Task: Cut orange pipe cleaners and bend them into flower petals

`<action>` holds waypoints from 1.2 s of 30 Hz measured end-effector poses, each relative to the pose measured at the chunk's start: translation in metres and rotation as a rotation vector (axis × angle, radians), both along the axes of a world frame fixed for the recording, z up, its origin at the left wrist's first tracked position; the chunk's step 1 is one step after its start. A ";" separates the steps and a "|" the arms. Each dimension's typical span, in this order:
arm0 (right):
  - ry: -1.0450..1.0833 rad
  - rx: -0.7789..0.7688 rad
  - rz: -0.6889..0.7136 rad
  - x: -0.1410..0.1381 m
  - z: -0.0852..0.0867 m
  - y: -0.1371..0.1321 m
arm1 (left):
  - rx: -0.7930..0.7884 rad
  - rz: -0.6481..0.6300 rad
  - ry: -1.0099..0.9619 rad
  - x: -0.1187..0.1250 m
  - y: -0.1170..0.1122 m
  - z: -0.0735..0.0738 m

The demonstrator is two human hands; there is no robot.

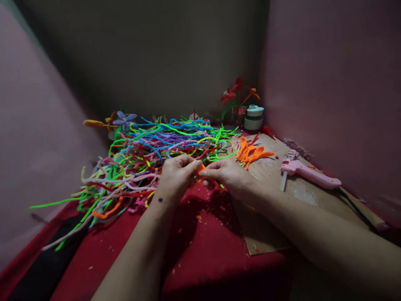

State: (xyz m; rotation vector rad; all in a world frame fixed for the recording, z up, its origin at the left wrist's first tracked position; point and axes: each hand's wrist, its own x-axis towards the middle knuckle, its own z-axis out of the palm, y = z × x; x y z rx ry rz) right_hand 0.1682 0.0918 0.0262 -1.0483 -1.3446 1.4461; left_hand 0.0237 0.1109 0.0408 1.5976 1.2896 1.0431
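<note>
Between my two hands is an orange pipe cleaner, pinched at the fingertips. My left hand grips one side of it with thumb and forefinger. On the other side, my right hand closes its fingers on the same piece, whose tail shows below the fingers. Much of its shape is hidden by my fingers. Right behind my hands spreads a tangled heap of pipe cleaners in many colours. Bent orange pipe-cleaner petals lie just beyond my right hand.
A pink glue gun with a cord rests on a cardboard sheet at the right. Behind stand a lidded jar, red pipe-cleaner flowers and a purple flower. Small scraps dot the red cloth. Walls rise around the table.
</note>
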 end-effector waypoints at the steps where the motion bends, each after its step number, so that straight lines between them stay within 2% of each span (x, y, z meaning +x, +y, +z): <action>1: 0.030 -0.010 0.012 0.000 0.000 0.000 | 0.044 0.032 0.014 0.000 0.000 -0.001; 4: 0.098 0.001 0.007 -0.001 -0.001 0.002 | 0.105 0.082 0.056 0.002 -0.002 0.001; 7: 0.140 -0.008 -0.018 -0.002 -0.002 0.005 | 0.089 0.076 0.023 0.004 -0.006 0.009; 11: 0.211 -0.058 -0.118 0.000 0.000 0.006 | 0.015 -0.057 0.031 0.002 -0.007 0.016; 14: 0.235 -0.036 -0.161 0.001 -0.001 0.007 | 0.039 -0.137 0.204 0.001 -0.007 0.014; 16: 0.236 -0.010 -0.185 0.001 -0.005 0.009 | 0.193 -0.104 0.365 0.003 -0.009 0.009; 20: 0.234 0.047 -0.277 -0.002 -0.012 0.014 | 0.686 0.051 0.794 0.010 -0.016 0.000; 21: 0.249 0.047 -0.290 -0.003 -0.014 0.015 | 0.760 0.076 0.875 0.011 -0.017 -0.002; 23: 0.301 0.027 -0.290 -0.005 -0.014 0.015 | 0.792 0.110 0.923 0.012 -0.018 -0.004; 27: 0.455 -0.125 -0.261 -0.006 -0.012 0.014 | 0.638 0.124 0.823 0.011 -0.017 -0.005; 30: 0.540 -0.225 -0.214 -0.004 -0.009 0.013 | 0.514 0.066 0.662 0.010 -0.016 0.000; 32: 0.607 -0.270 -0.183 -0.003 -0.007 0.014 | 0.352 0.027 0.426 0.009 -0.013 0.004; 36: 0.762 -0.343 -0.157 0.000 -0.005 0.013 | 0.013 0.081 -0.104 0.003 -0.005 0.006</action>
